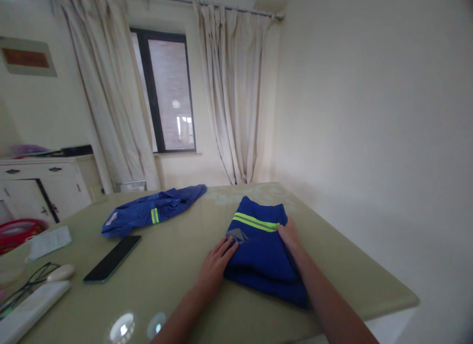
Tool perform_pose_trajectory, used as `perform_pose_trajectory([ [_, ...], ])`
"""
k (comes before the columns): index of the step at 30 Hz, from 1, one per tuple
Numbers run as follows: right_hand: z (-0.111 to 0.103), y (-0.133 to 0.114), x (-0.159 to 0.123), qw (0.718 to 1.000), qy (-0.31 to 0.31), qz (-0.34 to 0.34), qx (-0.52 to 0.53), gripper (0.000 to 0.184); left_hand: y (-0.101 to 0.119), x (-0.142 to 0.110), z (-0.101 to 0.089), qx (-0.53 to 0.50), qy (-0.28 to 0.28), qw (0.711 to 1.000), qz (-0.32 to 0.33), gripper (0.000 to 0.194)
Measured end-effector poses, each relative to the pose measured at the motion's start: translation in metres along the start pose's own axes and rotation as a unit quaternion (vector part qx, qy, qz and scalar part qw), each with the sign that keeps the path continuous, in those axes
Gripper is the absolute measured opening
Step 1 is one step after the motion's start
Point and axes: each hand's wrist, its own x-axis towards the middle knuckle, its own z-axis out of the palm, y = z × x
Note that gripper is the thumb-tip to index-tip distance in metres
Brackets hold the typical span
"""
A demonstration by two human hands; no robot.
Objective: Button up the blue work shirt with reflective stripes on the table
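Note:
A folded blue work garment (264, 255) with a yellow-green and grey reflective stripe and a grey triangular print lies on the table in front of me. My left hand (216, 260) rests on its left edge, fingers stretched out over the print. At the upper right edge, my right hand (290, 235) holds the cloth beside the end of the stripe, thumb on top; the other fingers are partly hidden. Farther back on the left lies a second blue garment (140, 213), long and loosely bunched, with a short reflective band and a pale label.
The table (177, 265) has a greenish cover and ends at a wall on the right. On its left side lie a black phone (113, 259), a face mask (50, 243), eyeglasses (31, 282), a computer mouse (61, 273) and a long white object (33, 309).

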Motion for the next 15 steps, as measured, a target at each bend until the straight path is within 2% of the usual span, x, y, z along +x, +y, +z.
perform_pose_trajectory([
  [3,-0.007,0.009,-0.007,0.997,0.057,-0.046,-0.018,0.064,0.001,-0.003,0.002,-0.024,0.018,0.999,0.010,0.080],
  [6,-0.007,0.016,-0.012,0.991,0.091,-0.094,0.005,0.070,-0.003,-0.006,0.007,-0.079,0.055,0.995,-0.035,0.086],
  [9,-0.004,0.020,-0.011,0.994,0.074,-0.078,-0.020,0.067,-0.009,-0.005,0.010,-0.133,0.083,0.984,-0.083,0.091],
  [11,-0.003,0.020,-0.011,0.995,0.051,-0.084,-0.033,0.065,-0.013,-0.003,0.011,-0.155,0.081,0.981,-0.088,0.092],
  [15,-0.005,0.014,-0.015,0.994,0.019,-0.090,0.058,0.075,-0.021,-0.003,0.004,-0.117,0.088,0.983,-0.108,0.091],
])
